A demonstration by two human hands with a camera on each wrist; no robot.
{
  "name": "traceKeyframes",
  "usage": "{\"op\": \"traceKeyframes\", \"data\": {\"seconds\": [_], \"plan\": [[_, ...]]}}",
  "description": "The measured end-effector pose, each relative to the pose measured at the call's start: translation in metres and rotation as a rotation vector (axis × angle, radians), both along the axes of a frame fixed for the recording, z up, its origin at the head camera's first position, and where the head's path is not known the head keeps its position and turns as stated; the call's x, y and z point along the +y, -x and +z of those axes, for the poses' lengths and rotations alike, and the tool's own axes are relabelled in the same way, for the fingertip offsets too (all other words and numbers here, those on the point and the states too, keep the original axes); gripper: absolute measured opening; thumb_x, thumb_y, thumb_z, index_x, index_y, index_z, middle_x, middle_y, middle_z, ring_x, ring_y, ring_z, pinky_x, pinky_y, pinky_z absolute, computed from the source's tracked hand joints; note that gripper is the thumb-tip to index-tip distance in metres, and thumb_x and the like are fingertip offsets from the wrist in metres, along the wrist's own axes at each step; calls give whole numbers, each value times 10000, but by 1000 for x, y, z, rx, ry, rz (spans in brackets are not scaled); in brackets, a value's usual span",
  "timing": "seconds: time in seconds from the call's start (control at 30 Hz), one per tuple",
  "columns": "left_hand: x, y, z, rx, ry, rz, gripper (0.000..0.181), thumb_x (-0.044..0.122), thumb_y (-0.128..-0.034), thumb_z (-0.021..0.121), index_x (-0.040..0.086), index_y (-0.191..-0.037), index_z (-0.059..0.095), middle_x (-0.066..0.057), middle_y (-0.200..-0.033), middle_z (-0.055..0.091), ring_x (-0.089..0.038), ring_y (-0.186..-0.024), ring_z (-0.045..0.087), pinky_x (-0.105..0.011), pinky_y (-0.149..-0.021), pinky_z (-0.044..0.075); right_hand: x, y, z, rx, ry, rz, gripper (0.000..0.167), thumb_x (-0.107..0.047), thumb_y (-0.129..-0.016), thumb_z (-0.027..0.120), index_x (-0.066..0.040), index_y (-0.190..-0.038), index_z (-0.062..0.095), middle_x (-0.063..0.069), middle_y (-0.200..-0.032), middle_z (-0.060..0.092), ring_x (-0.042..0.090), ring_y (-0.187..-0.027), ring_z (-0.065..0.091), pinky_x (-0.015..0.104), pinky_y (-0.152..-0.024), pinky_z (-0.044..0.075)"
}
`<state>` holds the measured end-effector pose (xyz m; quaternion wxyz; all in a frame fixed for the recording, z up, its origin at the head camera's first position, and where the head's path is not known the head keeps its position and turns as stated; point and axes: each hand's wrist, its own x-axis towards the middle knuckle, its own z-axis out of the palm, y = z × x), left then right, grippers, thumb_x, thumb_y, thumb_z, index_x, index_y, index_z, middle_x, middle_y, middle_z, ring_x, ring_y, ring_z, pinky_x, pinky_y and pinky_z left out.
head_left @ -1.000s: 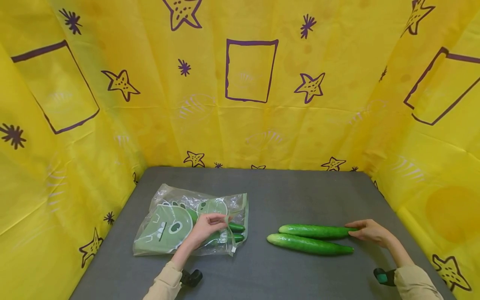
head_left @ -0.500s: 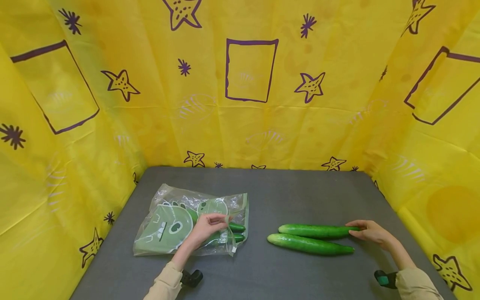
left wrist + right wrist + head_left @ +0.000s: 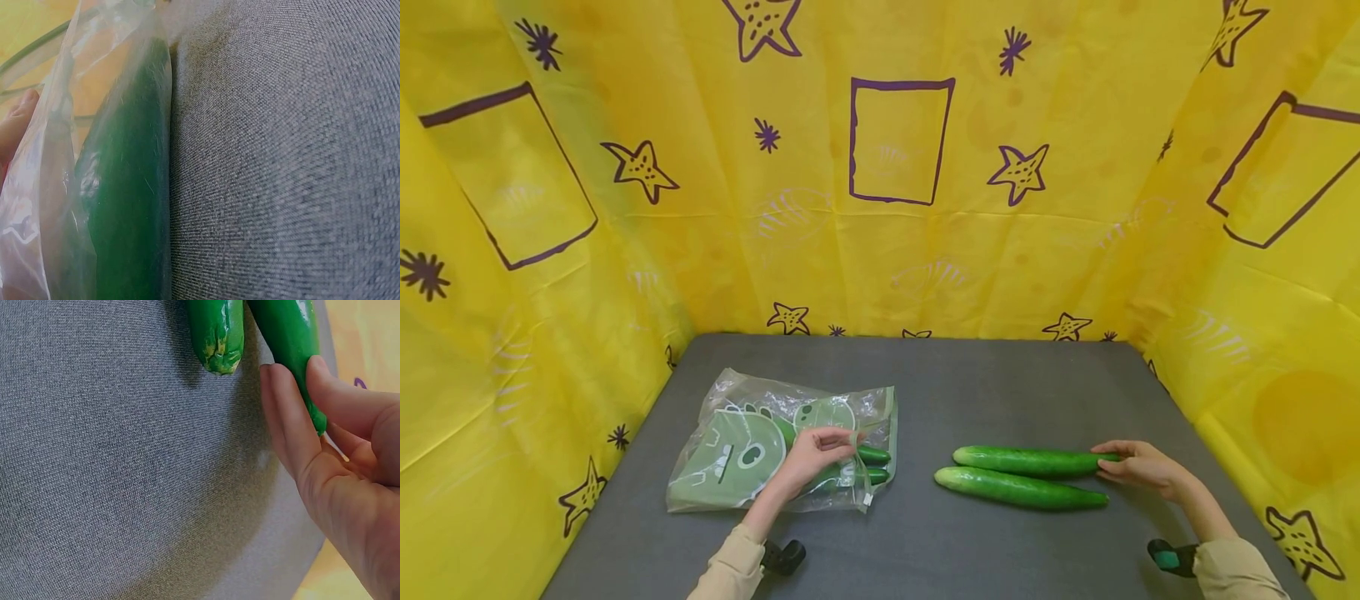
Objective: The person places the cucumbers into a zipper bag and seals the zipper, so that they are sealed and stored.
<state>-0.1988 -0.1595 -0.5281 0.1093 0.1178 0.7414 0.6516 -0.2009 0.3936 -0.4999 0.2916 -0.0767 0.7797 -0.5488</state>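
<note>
A clear plastic zip bag (image 3: 730,467) with green cartoon monsters lies at the left of the table, its mouth to the right. Two green cucumber ends (image 3: 874,455) show inside it; one cucumber (image 3: 128,187) fills much of the left wrist view through the film. My left hand (image 3: 808,460) pinches the upper edge of the bag's mouth. To the right, two cucumbers lie side by side, the far one (image 3: 1026,461) and the near one (image 3: 1018,488). My right hand (image 3: 1142,465) holds the far cucumber's right end between thumb and fingers; the right wrist view shows this grip (image 3: 337,444).
The grey cloth-covered table (image 3: 925,383) carries everything. Yellow curtains (image 3: 902,267) with purple drawings enclose it at the back and both sides. A dark wrist-worn device (image 3: 786,557) is on the left wrist, another (image 3: 1168,557) on the right.
The far cucumber has slid very slightly left, with my right hand still on its end. My left hand and the bag have stayed in place.
</note>
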Motion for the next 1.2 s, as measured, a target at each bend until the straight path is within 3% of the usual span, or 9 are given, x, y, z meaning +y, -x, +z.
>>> {"op": "traceKeyframes", "data": {"seconds": [0.2,0.4,0.53,0.63,0.9,1.2], "plan": [[0,0,0,-6,-7,-2,347,112,-856,692,-73,-1143,633,-246,-1185,630,-209,-1035,672,-188,-785,536,2,2,-1,-60,127,-2,337,-43,-938,552,112,-1236,527,-11,-1086,579,32,-986,635,267,-903,527],[0,0,1,-2,1,2,352,122,-855,695,-83,-1134,632,-250,-1172,633,-114,-993,679,-187,-782,537,5,3,-1,-106,247,16,259,0,-952,497,-70,-1169,620,-21,-1074,589,58,-1004,641,252,-911,520],[0,0,1,-8,4,7,351,118,-855,695,-83,-1136,631,-253,-1173,631,-21,-946,669,-182,-783,534,6,3,0,-99,281,42,268,-1,-966,473,-110,-1157,625,-7,-1088,565,67,-1018,640,244,-913,517],[0,0,0,-6,0,6,350,116,-856,693,-83,-1137,631,-254,-1174,630,-20,-946,670,-181,-780,534,6,2,1,-88,285,40,270,-6,-973,465,-129,-1150,628,3,-1095,538,65,-1020,641,240,-913,516],[0,-1,0,-1,-9,-1,351,113,-859,689,-87,-1140,626,-244,-1181,627,-156,-1022,676,-188,-779,538,7,4,8,-62,269,15,263,-51,-981,476,-196,-1136,632,-37,-1118,500,45,-1032,643,226,-919,510],[1,0,0,-4,-22,-11,353,102,-856,689,-85,-1148,624,-250,-1193,616,-299,-1085,641,-184,-786,537,3,5,15,-71,350,-20,289,-40,-986,462,-229,-1133,624,-57,-1121,488,61,-1048,643,243,-930,508]]}}
